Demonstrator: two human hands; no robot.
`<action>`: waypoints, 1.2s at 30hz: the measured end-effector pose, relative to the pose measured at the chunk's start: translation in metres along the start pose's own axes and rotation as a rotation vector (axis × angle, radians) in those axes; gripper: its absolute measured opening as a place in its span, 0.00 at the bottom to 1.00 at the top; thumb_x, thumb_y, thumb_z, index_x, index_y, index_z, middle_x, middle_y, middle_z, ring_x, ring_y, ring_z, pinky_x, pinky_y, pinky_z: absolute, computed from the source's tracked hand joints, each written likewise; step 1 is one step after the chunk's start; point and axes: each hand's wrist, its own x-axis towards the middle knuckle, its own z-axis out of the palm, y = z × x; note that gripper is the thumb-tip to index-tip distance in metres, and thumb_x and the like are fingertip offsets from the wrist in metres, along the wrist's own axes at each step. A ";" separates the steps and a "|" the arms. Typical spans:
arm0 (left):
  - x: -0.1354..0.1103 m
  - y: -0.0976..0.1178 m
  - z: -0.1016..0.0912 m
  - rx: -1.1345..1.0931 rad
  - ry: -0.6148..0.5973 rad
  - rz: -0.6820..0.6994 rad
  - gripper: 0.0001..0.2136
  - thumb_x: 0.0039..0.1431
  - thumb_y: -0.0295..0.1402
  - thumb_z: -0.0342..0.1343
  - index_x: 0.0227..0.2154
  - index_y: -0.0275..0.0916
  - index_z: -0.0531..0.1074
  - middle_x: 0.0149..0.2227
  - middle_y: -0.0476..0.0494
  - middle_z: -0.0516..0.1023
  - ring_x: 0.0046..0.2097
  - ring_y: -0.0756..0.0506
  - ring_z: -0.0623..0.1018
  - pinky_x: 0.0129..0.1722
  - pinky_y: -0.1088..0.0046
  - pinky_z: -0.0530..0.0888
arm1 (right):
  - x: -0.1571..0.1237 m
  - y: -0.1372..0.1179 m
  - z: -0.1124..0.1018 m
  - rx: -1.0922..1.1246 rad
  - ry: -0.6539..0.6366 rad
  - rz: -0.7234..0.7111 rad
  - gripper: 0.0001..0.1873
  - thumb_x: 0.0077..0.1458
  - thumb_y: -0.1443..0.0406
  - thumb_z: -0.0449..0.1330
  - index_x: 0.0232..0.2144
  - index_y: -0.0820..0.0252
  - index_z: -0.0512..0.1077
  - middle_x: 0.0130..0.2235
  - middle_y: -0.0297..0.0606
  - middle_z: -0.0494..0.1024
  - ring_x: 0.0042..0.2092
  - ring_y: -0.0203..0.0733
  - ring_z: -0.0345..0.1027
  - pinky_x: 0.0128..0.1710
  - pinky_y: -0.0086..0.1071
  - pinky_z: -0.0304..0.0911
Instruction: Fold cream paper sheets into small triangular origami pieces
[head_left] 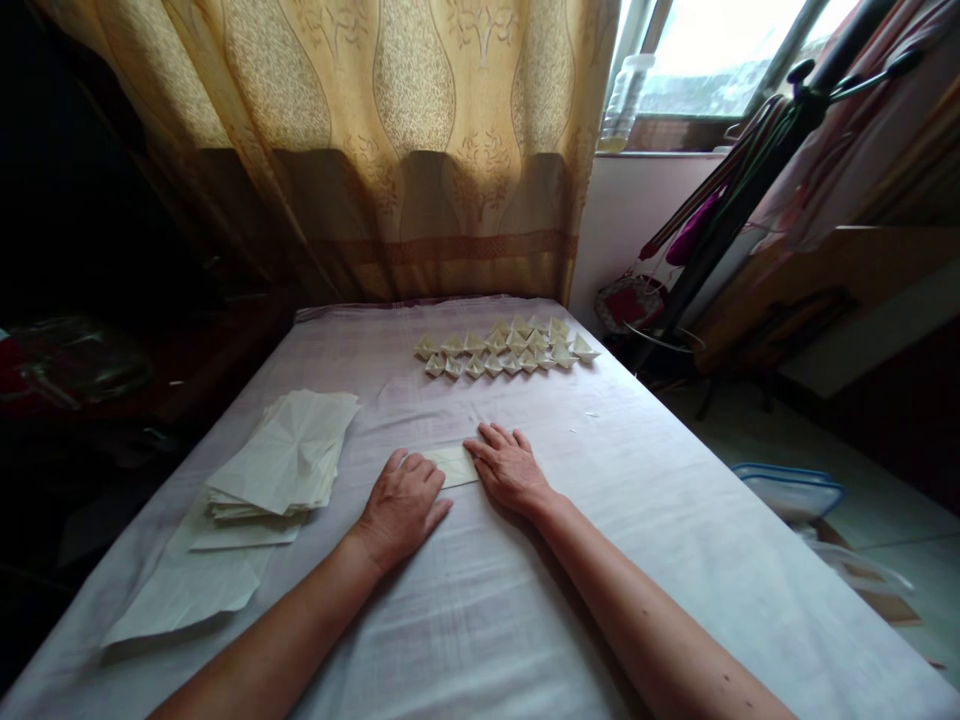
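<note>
A folded strip of pale paper point(454, 466) lies flat on the cloth-covered table between my two hands. My left hand point(403, 502) rests palm down over the strip's left end, its fingers slightly bent and the thumb apart. Across the right end, my right hand point(510, 468) lies flat with its fingers spread. Both hands press on the paper and cover its ends. Several small folded paper boats point(513, 350) stand in rows farther back. To the left is a pile of creased paper sheets point(281, 460), with some larger sheets sticking out beneath it.
A pale checked cloth point(480, 620) covers the table. Tiny paper scraps lie right of the boats. Yellow patterned curtains point(412, 130) hang behind the far edge. A dark coat stand point(739, 200) and blue-rimmed plastic container point(787, 492) are off to the right.
</note>
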 end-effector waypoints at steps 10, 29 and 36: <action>0.037 0.011 0.020 0.045 -0.065 0.142 0.09 0.63 0.22 0.49 0.31 0.36 0.71 0.28 0.41 0.75 0.31 0.42 0.77 0.31 0.66 0.70 | -0.001 0.003 0.005 0.047 0.081 -0.014 0.20 0.65 0.63 0.49 0.56 0.48 0.70 0.65 0.41 0.63 0.67 0.50 0.51 0.64 0.52 0.43; -0.026 -0.015 0.022 -0.297 0.247 0.087 0.14 0.64 0.25 0.45 0.49 0.39 0.68 0.49 0.40 0.78 0.54 0.44 0.75 0.55 0.63 0.73 | -0.017 -0.005 0.001 0.087 0.199 -0.430 0.18 0.54 0.68 0.59 0.45 0.50 0.78 0.60 0.39 0.70 0.62 0.49 0.59 0.62 0.46 0.51; -0.039 -0.011 0.016 -0.253 0.166 -0.024 0.09 0.62 0.27 0.52 0.42 0.41 0.73 0.42 0.43 0.80 0.45 0.42 0.77 0.48 0.60 0.74 | -0.023 -0.014 0.005 0.090 0.139 -0.466 0.15 0.53 0.68 0.60 0.43 0.53 0.78 0.58 0.39 0.73 0.60 0.49 0.62 0.61 0.45 0.53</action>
